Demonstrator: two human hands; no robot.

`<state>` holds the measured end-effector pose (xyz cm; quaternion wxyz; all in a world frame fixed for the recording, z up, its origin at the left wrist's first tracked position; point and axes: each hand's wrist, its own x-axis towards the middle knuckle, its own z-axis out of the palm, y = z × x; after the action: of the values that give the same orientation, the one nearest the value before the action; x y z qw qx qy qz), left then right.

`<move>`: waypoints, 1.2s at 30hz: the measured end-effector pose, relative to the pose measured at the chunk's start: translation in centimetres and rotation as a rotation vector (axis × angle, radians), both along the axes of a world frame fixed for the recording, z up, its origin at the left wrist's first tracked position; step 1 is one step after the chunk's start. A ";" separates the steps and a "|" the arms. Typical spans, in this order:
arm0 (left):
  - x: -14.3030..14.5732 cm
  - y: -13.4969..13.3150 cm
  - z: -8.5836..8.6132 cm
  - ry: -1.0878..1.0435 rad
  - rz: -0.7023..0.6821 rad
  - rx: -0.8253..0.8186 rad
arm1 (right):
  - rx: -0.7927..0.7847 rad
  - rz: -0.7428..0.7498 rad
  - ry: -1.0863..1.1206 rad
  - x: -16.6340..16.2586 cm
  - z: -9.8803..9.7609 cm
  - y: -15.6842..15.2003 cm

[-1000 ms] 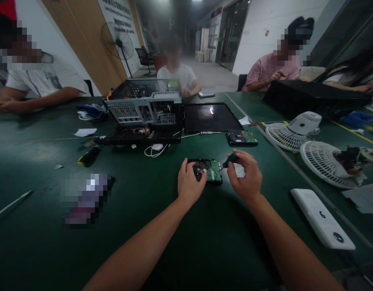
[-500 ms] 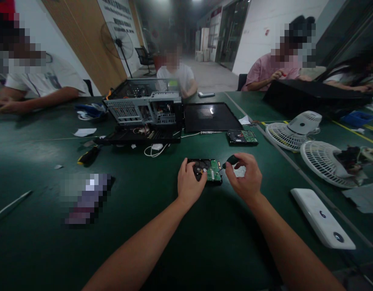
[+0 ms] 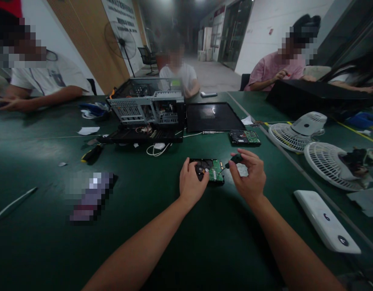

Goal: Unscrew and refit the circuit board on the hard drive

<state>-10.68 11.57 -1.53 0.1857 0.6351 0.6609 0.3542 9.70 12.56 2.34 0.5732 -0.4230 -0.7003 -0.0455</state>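
A hard drive (image 3: 217, 174) lies on the green table with its green circuit board facing up. My left hand (image 3: 192, 178) grips it from the left side, thumb and fingers around its edges. In my right hand (image 3: 250, 173) is a small screwdriver (image 3: 234, 161) with a dark handle, pinched between thumb and fingers. Its thin shaft slants down left, and the tip meets the circuit board near the drive's right end. Whether the tip sits in a screw is too small to tell. Beyond my hands lies a second hard drive (image 3: 244, 138).
An opened computer case (image 3: 144, 111) stands ahead, beside a black side panel (image 3: 215, 117). White fan parts (image 3: 329, 165) and a white device marked 6 (image 3: 327, 220) are on the right. A yellow-black tool (image 3: 92, 154) and a blurred-out flat object (image 3: 94, 196) lie left. Several people sit around the table.
The whole view has shifted slightly, so things appear a little further right. My right fingers have changed their hold on the screwdriver handle slightly; the tip stays at the board.
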 end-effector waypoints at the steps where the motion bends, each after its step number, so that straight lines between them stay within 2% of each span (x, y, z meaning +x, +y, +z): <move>1: 0.0 0.0 0.0 -0.001 -0.001 -0.002 | -0.005 0.010 0.008 0.0 -0.2 0.1; 7: 0.1 -0.1 0.4 -0.008 0.013 0.012 | 0.028 -0.096 -0.065 0.2 -0.2 -0.1; 12: 0.0 -0.2 0.7 -0.017 0.004 -0.005 | 0.027 -0.126 -0.070 0.3 0.0 -0.1; 14: -0.1 -0.3 0.8 -0.017 0.000 -0.010 | 0.018 -0.122 -0.056 0.3 -0.2 0.1; 20: -0.1 -0.2 0.9 -0.017 0.008 -0.014 | -0.018 0.014 -0.011 0.2 -0.7 0.4; 26: -0.2 -0.3 1.1 -0.036 -0.002 -0.022 | 0.053 -0.116 -0.064 0.6 -0.5 0.6; 32: -0.1 -0.4 1.1 -0.033 -0.005 -0.022 | 0.029 -0.038 -0.069 0.5 -0.1 0.4; 36: 0.0 -0.3 0.9 -0.021 0.013 -0.016 | 0.075 -0.118 -0.119 0.6 0.2 0.2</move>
<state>-10.70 11.31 -0.61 0.1955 0.6253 0.6660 0.3567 10.25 12.81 2.58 0.5422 -0.4382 -0.7049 -0.1305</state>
